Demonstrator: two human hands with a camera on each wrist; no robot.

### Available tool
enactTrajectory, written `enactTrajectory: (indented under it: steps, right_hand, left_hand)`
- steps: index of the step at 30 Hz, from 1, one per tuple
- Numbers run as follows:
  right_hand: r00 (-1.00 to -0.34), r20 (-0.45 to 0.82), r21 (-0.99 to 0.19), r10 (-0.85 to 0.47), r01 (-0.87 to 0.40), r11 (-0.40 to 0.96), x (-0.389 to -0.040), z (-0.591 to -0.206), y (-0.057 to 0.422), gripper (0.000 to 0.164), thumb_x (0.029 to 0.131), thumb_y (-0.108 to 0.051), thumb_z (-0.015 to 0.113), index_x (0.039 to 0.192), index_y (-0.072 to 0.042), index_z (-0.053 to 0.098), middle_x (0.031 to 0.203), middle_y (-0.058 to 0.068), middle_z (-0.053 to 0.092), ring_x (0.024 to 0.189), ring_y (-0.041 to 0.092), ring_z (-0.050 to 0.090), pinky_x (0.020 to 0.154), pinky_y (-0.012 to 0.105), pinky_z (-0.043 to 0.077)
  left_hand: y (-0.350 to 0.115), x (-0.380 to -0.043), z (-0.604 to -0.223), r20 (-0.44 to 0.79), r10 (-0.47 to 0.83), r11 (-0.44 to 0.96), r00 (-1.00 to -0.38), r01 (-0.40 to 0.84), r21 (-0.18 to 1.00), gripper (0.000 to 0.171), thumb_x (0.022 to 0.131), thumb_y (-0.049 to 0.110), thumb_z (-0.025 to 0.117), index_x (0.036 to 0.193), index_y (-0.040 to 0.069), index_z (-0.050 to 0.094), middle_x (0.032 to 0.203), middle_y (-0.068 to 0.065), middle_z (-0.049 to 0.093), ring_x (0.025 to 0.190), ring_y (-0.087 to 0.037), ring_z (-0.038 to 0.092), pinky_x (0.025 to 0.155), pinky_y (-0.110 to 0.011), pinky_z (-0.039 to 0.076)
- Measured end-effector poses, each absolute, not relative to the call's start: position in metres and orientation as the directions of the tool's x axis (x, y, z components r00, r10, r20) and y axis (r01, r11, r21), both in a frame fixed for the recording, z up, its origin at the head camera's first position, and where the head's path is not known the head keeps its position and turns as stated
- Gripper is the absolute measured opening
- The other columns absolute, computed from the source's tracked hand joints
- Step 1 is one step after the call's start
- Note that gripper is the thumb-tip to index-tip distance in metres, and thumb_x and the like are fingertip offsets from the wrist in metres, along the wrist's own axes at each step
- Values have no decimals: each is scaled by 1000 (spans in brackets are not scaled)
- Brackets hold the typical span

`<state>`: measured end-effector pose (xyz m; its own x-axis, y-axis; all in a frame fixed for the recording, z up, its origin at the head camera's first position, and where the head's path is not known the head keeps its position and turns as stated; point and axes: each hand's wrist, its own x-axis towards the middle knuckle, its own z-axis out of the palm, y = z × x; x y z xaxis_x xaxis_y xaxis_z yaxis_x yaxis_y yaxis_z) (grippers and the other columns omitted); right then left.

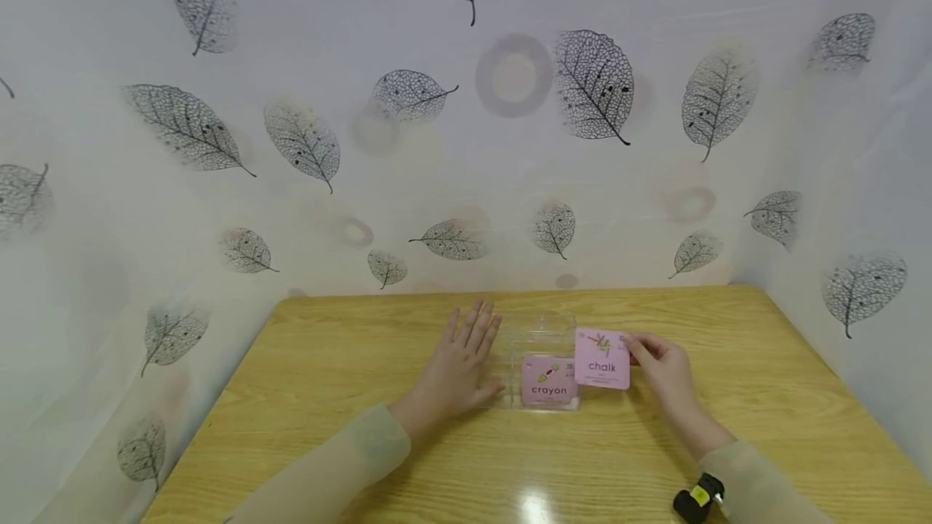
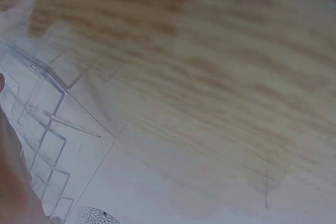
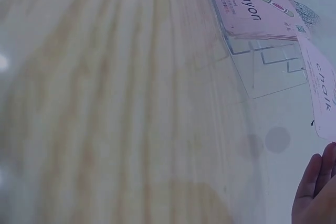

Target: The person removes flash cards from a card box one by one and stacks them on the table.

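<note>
A clear plastic stepped card rack [image 1: 542, 328] stands on the wooden table. In its front right slot leans a pink card [image 1: 549, 382] printed "crayon", with more card edges behind it in the right wrist view. My right hand [image 1: 666, 374] pinches a pink "chalk" card [image 1: 602, 361] by its right edge, upright beside the rack's right side. My left hand [image 1: 459, 362] lies with straight, spread fingers against the rack's left side. At the left border of the left wrist view, part of that hand [image 2: 16, 177] shows beside the rack's zigzag steps [image 2: 50, 140].
The wood-grain table [image 1: 306, 395] reaches back to a pale wall covering [image 1: 466, 160] with leaf prints, which also closes in both sides. A black wrist device with a yellow patch [image 1: 699, 497] sits at the right sleeve.
</note>
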<state>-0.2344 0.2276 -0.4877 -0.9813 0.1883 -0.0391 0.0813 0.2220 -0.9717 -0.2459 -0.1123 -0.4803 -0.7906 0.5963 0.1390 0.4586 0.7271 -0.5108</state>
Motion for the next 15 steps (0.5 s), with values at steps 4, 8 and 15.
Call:
enactTrajectory:
  steps: [4, 8, 15]
  right_hand:
    - [-978, -34, -972, 206, 81, 222, -234, -489, 232, 40, 109, -18, 60, 132, 15, 62, 81, -29, 63, 79, -8, 62, 77, 11, 56]
    - [-974, -21, -970, 224, 75, 232, -233, -489, 236, 38, 109, -17, 60, 129, 15, 64, 83, -30, 63, 79, -8, 62, 75, 10, 56]
    - [-966, -60, -950, 250, 133, 283, -234, -490, 245, 44, 108, -25, 63, 132, 12, 65, 91, -24, 66, 81, -9, 59, 75, 9, 54]
  left_hand:
    - [-113, -246, -482, 150, 599, 731, -786, 462, -502, 106, 99, 82, 32, 170, 4, 17, 179, -19, 13, 167, -37, 13, 135, -56, 21]
    - [-113, -246, -482, 157, 602, 732, -783, 463, -500, 106, 99, 82, 32, 170, 4, 17, 179, -19, 12, 167, -37, 14, 135, -55, 20]
    - [-113, -246, -483, 150, 596, 734, -789, 459, -500, 106, 99, 82, 32, 170, 4, 15, 179, -19, 13, 167, -36, 12, 135, -55, 19]
